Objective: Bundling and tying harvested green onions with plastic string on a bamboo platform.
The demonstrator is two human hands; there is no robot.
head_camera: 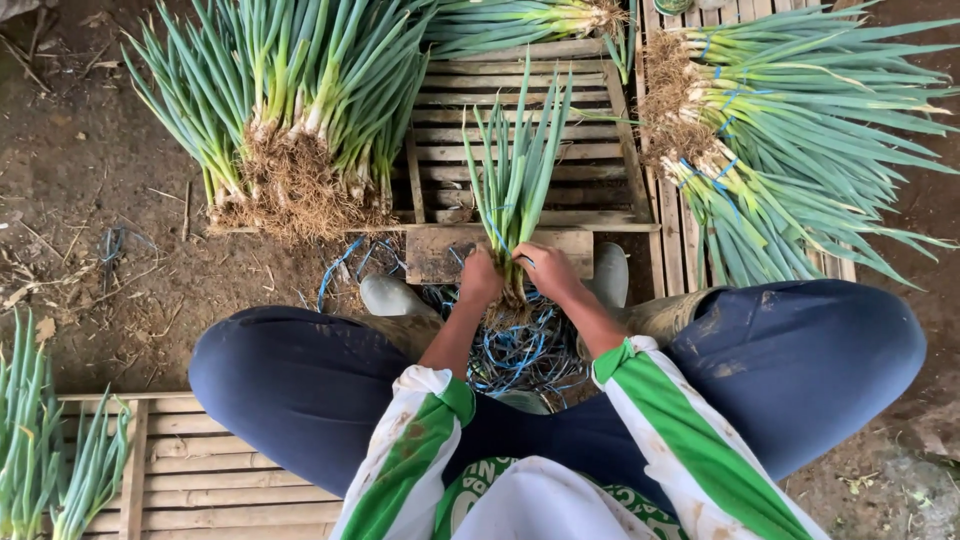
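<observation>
While the person sits with knees apart, left hand and right hand each keep a clenched grip on one upright bundle of green onions, low on the stalks just above the roots; blue ties heaped beneath; loose onion pile and tied bundles on slatted wooden pallets beyond

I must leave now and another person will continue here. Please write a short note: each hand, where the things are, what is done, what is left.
Left hand and right hand: both grip the small onion bunch, upright, near its roots.
Blue ties: heap on the ground under the hands.
Done: tied bundles lie on the right rack.
Left: loose onion pile on the left, more onions at bottom left.
</observation>
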